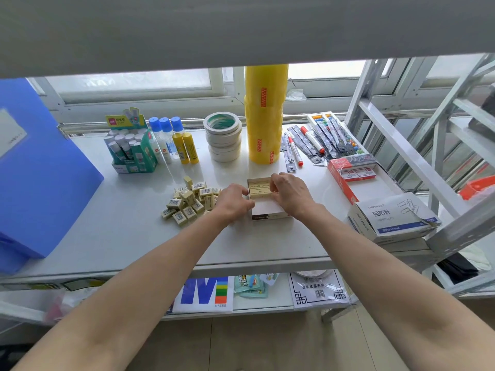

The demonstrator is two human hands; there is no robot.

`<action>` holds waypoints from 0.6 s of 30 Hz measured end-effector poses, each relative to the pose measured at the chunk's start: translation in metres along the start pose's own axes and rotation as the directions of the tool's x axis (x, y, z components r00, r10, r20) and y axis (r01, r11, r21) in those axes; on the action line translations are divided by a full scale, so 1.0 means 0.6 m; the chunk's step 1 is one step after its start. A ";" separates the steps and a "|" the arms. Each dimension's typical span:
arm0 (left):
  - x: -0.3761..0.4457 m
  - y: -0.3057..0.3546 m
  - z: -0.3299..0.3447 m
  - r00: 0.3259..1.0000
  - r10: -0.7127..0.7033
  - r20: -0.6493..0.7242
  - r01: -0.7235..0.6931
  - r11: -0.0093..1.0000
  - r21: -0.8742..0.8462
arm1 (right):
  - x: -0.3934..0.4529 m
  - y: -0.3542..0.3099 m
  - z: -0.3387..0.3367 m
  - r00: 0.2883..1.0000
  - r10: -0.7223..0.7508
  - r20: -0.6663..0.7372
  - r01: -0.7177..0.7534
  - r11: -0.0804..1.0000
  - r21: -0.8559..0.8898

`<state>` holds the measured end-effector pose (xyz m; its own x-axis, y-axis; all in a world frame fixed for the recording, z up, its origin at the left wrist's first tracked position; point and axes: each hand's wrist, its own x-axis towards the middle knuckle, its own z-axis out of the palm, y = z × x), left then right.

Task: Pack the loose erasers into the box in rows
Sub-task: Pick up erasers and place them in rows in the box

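A small open cardboard box [267, 210] stands on the white shelf, with rows of cream erasers [259, 189] filling its far half and its near half bare. My left hand [232, 201] rests at the box's left wall, fingers curled toward the packed erasers; whether it holds an eraser is hidden. Over the box's right side, my right hand [290, 192] has its fingertips bent down on the eraser row. A pile of several loose erasers [188, 200] with barcode labels lies just left of my left hand.
Behind the box stand a tall stack of yellow tape rolls [265, 113], masking tape rolls [223, 136], glue sticks and bottles [171, 140]. Markers and packets [316, 143] lie at the back right. A red box [351, 171] and a paper-clip box [391, 220] sit right. A blue folder [34, 170] leans left.
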<state>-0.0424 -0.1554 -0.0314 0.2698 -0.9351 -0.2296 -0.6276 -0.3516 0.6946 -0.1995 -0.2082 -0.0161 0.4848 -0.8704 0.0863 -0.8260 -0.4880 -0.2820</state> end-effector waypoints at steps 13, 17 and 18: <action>-0.015 0.024 -0.047 0.925 -0.246 0.291 0.362 0.333 -0.870 | 0.004 -0.024 -0.025 0.981 0.036 -0.190 0.011 0.971 0.240; -0.011 0.031 -0.062 0.910 -0.203 0.362 0.353 -0.080 -0.932 | 0.001 -0.059 -0.038 0.974 -0.078 -0.212 0.155 0.914 0.375; -0.012 0.033 -0.063 0.910 -0.196 0.365 0.351 -0.100 -0.931 | 0.000 -0.066 -0.040 0.975 -0.118 -0.187 0.182 0.908 0.378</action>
<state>-0.0293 -0.1540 0.0097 0.1025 -0.7979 -0.5940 0.8375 -0.2530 0.4843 -0.1736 -0.1902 0.0182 0.5165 -0.8036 0.2957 -0.5528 -0.5767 -0.6016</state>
